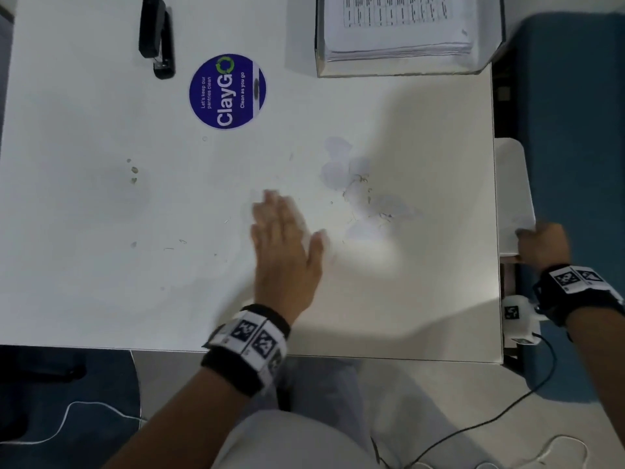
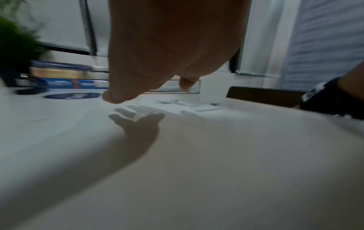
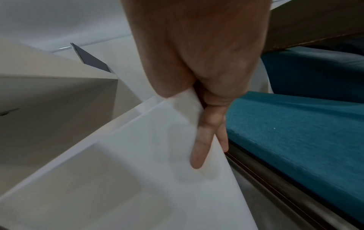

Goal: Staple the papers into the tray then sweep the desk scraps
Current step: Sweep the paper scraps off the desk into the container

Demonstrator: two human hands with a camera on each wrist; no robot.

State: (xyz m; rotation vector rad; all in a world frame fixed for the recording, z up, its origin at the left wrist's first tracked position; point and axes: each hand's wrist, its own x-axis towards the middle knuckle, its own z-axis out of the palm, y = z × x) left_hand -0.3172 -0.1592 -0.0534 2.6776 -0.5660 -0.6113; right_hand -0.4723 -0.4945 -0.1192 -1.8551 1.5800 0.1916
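Observation:
My left hand [image 1: 284,238] lies flat on the white desk [image 1: 101,282] with fingers straight, blurred, holding nothing; in the left wrist view the left hand [image 2: 167,46] hovers just over the surface. Right of it lies a patch of paper scraps and staple bits [image 1: 358,191], also low ahead as scraps [image 2: 177,102]. My right hand [image 1: 541,243] grips a white sheet-like thing [image 1: 512,198] just off the desk's right edge, thumb on top and fingers [image 3: 204,140] beneath the white thing [image 3: 157,155]. The black stapler [image 1: 157,37] lies far left. The clear tray [image 1: 399,72] holds stacked papers [image 1: 399,25].
A round blue sticker [image 1: 227,91] sits below the stapler. A few small scraps [image 1: 133,170] dot the desk's left half. A teal seat [image 1: 575,130] stands to the right of the desk. Cables [image 1: 473,428] trail on the floor near my knees.

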